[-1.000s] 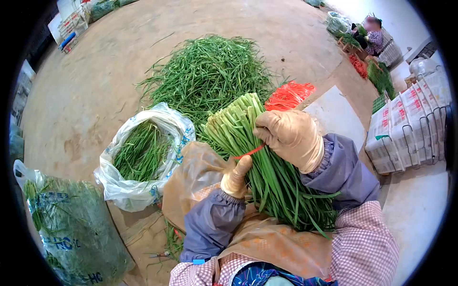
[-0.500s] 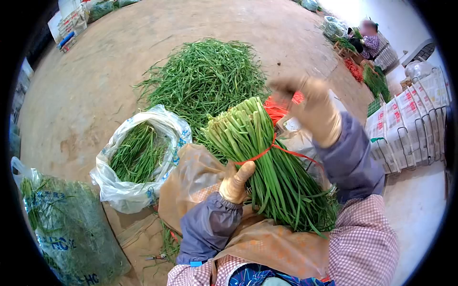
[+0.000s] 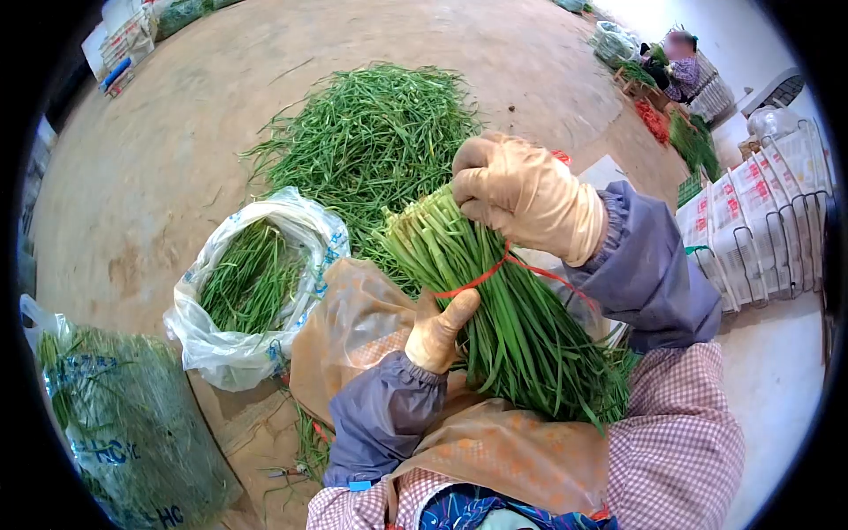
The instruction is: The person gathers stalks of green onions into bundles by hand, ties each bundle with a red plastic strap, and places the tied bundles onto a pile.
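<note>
A thick bunch of green chives [image 3: 521, 318] lies tilted across my lap, pale cut ends at upper left. A red tie [image 3: 473, 284] circles it, with a loose end trailing right. My left hand [image 3: 439, 331], gloved, grips the bunch from the left side, thumb at the tie. My right hand [image 3: 530, 194], also gloved, is closed with bent fingertips at the upper edge of the cut ends. What those fingertips hold, if anything, is hidden. Beyond the bunch, a loose heap of chives [image 3: 371, 132] covers part of the floor.
An open white plastic bag [image 3: 190, 300] with chives inside stands left. A filled clear bag [image 3: 141, 433] lies nearer on the left. White crates [image 3: 760, 221] are stacked at right. At the far right a person [image 3: 682, 75] sits beside greens and red ties [image 3: 652, 122].
My right hand has come down and left from above, onto the cut ends of the bunch. My left hand keeps its hold, and the bunch has barely moved.
</note>
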A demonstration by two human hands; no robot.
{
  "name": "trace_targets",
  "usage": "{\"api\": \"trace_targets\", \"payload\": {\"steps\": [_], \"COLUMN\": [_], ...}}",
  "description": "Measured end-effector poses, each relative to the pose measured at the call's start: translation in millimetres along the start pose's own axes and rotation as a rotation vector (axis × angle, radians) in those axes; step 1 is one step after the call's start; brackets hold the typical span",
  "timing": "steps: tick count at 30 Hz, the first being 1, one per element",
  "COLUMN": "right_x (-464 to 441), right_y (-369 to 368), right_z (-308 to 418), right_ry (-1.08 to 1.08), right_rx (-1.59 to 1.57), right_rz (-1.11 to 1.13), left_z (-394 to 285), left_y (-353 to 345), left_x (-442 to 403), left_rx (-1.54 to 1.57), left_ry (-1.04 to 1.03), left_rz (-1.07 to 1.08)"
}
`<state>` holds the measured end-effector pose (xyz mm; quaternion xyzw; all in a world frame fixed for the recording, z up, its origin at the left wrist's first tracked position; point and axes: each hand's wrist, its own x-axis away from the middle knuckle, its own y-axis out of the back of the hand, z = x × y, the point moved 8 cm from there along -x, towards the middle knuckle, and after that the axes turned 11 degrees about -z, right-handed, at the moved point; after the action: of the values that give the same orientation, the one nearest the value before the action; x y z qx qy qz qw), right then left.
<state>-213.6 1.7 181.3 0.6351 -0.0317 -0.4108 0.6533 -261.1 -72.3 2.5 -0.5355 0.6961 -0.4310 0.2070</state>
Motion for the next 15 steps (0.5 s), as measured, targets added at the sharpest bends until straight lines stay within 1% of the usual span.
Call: {"api": "trace_targets", "payload": {"steps": [1,4,5,6,8,11,13,14,15], "right_x": [-1.1,3.1,14.1,1.8,6.7,13.8,22.1,20.8,20.9], "right_y": [0.8,9.0,10.8,38.7,69.1,36.2,17.1,6.8,3.3], "right_z": [5.4,-8.0,-47.7,-49.0,-56.6,-13.4,21.2,29.6,30.7], "right_ry": [0.071,0.065,0.008,-0.038,-0.45,-0.171,-0.128,-0.039,-0.008], "right_rx": [-0.011,0.202,0.263,0.378,0.079,-0.303,0.045,0.302,0.352], "right_rz": [-0.043,-0.235,-0.468,-0.568,-0.593,-0.359,-0.07,0.003,0.002], "left_z": [1.8,9.9,12.6,9.6,-0.2,6.4,9.6,7.1,6.0], "left_y": [0.2,6.1,7.6,6.4,-0.1,4.8,5.0,2.3,1.3], "left_x": [-0.2,0.5,1.6,2.3,2.2,-0.6,-1.6,0.0,1.4], "left_rx": [0.003,-0.012,-0.022,-0.042,-0.082,-0.045,-0.037,-0.039,-0.042], "left_ry": [0.008,0.048,0.066,0.031,-0.048,0.01,0.023,0.016,0.008], "left_rz": [0.01,0.011,0.006,0.005,0.005,-0.032,-0.058,-0.076,-0.095]}}
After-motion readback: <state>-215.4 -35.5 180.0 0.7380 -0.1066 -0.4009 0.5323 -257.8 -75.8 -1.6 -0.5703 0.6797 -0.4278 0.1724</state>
